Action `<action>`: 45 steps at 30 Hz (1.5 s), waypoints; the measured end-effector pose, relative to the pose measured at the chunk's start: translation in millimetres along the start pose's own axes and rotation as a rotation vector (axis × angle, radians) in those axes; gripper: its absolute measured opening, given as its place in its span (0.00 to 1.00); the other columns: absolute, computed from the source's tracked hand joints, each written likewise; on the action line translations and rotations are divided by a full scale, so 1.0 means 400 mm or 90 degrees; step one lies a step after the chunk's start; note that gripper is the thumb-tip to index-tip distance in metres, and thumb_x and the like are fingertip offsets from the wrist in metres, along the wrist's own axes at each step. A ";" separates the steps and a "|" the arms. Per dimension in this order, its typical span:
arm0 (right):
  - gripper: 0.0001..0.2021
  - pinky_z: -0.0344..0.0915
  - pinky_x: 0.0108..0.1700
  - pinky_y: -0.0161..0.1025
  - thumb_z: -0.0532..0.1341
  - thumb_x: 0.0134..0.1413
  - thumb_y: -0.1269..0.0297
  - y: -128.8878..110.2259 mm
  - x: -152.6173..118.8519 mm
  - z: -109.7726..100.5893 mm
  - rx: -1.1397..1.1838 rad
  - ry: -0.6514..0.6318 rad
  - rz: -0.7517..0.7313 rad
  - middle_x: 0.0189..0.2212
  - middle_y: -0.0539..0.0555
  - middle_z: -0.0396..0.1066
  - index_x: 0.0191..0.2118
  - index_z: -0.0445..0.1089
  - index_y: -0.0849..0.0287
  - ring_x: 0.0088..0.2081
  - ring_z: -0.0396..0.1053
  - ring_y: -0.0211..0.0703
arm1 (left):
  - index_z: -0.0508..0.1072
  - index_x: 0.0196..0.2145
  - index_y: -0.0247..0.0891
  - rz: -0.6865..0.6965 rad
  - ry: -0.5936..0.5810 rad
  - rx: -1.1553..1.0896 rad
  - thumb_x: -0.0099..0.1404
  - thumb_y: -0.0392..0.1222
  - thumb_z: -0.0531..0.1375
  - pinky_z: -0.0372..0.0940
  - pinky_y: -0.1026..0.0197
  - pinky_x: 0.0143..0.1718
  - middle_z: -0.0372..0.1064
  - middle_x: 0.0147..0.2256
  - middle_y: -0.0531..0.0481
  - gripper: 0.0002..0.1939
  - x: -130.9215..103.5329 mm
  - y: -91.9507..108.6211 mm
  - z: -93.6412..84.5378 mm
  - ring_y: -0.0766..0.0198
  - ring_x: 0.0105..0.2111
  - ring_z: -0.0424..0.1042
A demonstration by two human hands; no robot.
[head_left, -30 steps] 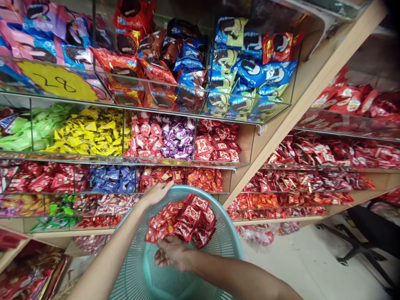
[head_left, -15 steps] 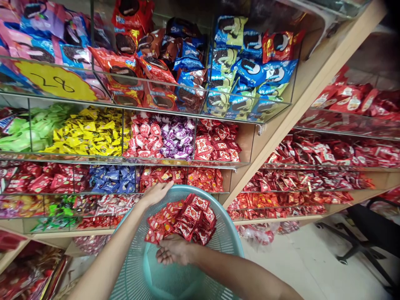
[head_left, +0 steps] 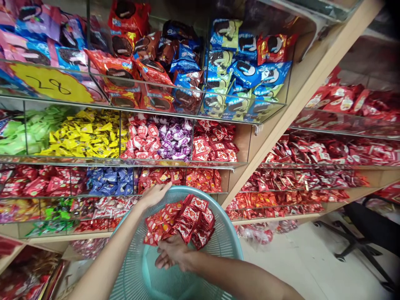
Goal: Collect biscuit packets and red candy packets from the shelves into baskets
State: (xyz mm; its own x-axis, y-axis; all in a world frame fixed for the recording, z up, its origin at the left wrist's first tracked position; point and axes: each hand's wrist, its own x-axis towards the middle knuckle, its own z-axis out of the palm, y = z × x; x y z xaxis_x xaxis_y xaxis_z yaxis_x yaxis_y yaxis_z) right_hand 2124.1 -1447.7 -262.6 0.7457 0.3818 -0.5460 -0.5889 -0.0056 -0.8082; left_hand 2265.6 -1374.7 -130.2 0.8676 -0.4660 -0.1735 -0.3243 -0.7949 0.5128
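A teal plastic basket (head_left: 231,233) with perforated sides is tilted in front of me. My left hand (head_left: 156,195) grips its far rim, with the fingers over the edge. Inside the basket lies a pile of red candy packets (head_left: 190,216), heaped toward the far side. My right hand (head_left: 173,252) is inside the basket at the near edge of this pile. Its fingers are loosely curled and a little apart, and I see nothing held in them. The thumb side is close to the lowest packets; whether it touches them is unclear.
Clear-fronted shelves hold cookie packets (head_left: 153,68), yellow-wrapped candies (head_left: 90,135), purple-wrapped candies (head_left: 175,137) and red packets (head_left: 215,143). A yellow price tag (head_left: 50,82) reads 28. A slanted wooden post (head_left: 300,96) divides the shelves. At right, a black wheeled chair (head_left: 371,225) stands on the tiled floor.
My right hand has turned slightly and its fingers have shifted a little downward by the packets. My left hand keeps its hold on the rim. The view has shifted slightly.
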 end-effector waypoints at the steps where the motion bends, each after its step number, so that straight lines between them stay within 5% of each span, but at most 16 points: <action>1: 0.24 0.55 0.13 0.30 0.52 0.45 0.39 -0.012 -0.017 0.004 0.001 0.001 0.020 0.11 0.47 0.65 0.20 0.55 0.57 0.12 0.62 0.36 | 0.70 0.49 0.48 -0.002 0.000 0.002 0.58 0.69 0.35 0.55 0.54 0.52 0.68 0.50 0.50 0.37 0.001 -0.001 0.000 0.53 0.51 0.64; 4: 0.22 0.58 0.15 0.31 0.56 0.43 0.40 -0.078 -0.089 0.008 0.003 0.029 0.009 0.14 0.49 0.68 0.24 0.59 0.58 0.15 0.65 0.37 | 0.70 0.49 0.47 -0.012 -0.001 0.007 0.57 0.69 0.36 0.55 0.53 0.52 0.68 0.50 0.49 0.38 0.004 -0.003 0.001 0.51 0.51 0.64; 7: 0.22 0.55 0.15 0.28 0.54 0.46 0.41 -0.175 -0.163 -0.027 -0.079 0.093 -0.178 0.15 0.47 0.66 0.26 0.60 0.59 0.15 0.64 0.34 | 0.70 0.48 0.48 -0.010 0.000 -0.004 0.57 0.69 0.37 0.56 0.54 0.51 0.68 0.50 0.50 0.37 0.007 -0.006 0.003 0.51 0.51 0.65; 11: 0.20 0.57 0.18 0.30 0.49 0.54 0.46 -0.290 -0.210 -0.168 -0.216 0.354 -0.369 0.19 0.49 0.68 0.28 0.62 0.59 0.16 0.64 0.34 | 0.72 0.46 0.48 -0.012 -0.002 -0.018 0.57 0.70 0.36 0.58 0.54 0.49 0.69 0.48 0.50 0.37 0.009 -0.010 0.006 0.52 0.49 0.66; 15: 0.20 0.62 0.27 0.33 0.43 0.60 0.52 -0.328 -0.223 -0.360 -0.494 0.687 -0.296 0.25 0.53 0.71 0.33 0.65 0.59 0.24 0.69 0.37 | 0.70 0.48 0.48 -0.002 -0.009 -0.019 0.57 0.69 0.36 0.55 0.53 0.51 0.67 0.50 0.49 0.37 0.011 -0.011 0.005 0.51 0.50 0.65; 19: 0.17 0.61 0.38 0.40 0.51 0.57 0.53 -0.315 -0.218 -0.492 -0.591 0.819 -0.166 0.33 0.62 0.71 0.39 0.64 0.63 0.37 0.70 0.49 | 0.70 0.49 0.47 -0.010 -0.010 -0.017 0.57 0.70 0.36 0.53 0.54 0.53 0.65 0.52 0.49 0.38 0.012 -0.011 0.004 0.52 0.52 0.63; 25: 0.14 0.60 0.42 0.42 0.54 0.56 0.57 -0.291 -0.176 -0.535 -0.642 0.831 -0.077 0.36 0.68 0.70 0.38 0.66 0.64 0.42 0.69 0.52 | 0.70 0.48 0.48 -0.004 -0.004 -0.009 0.57 0.69 0.36 0.54 0.54 0.53 0.66 0.52 0.50 0.37 0.008 -0.008 0.003 0.53 0.52 0.64; 32: 0.14 0.60 0.41 0.44 0.51 0.57 0.59 -0.284 -0.201 -0.539 -0.580 0.821 -0.144 0.33 0.67 0.71 0.35 0.69 0.64 0.41 0.69 0.54 | 0.70 0.48 0.47 0.001 -0.007 -0.003 0.57 0.69 0.36 0.56 0.54 0.52 0.67 0.50 0.50 0.38 0.010 -0.010 0.002 0.53 0.51 0.65; 41: 0.18 0.61 0.20 0.34 0.52 0.52 0.48 -0.249 -0.220 -0.519 -0.224 0.667 -0.347 0.19 0.53 0.69 0.31 0.65 0.60 0.19 0.67 0.40 | 0.69 0.49 0.47 -0.009 -0.008 -0.004 0.57 0.70 0.36 0.53 0.53 0.53 0.65 0.52 0.48 0.38 0.009 -0.007 0.003 0.52 0.53 0.63; 45: 0.17 0.66 0.21 0.32 0.60 0.46 0.50 -0.247 -0.228 -0.501 -0.019 0.559 -0.390 0.21 0.53 0.71 0.31 0.64 0.60 0.22 0.69 0.38 | 0.69 0.50 0.46 -0.006 -0.005 -0.007 0.57 0.69 0.36 0.54 0.54 0.53 0.65 0.52 0.48 0.38 0.011 -0.010 0.005 0.52 0.52 0.63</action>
State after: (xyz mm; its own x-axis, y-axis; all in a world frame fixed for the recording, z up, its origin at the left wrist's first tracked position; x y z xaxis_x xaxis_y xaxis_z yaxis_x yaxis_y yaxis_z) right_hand 2176.7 -1667.4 -177.1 0.8817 -0.4719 -0.0042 -0.0397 -0.0653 -0.9971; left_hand 2270.0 -1374.5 -134.8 0.8679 -0.4611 -0.1847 -0.3114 -0.7948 0.5209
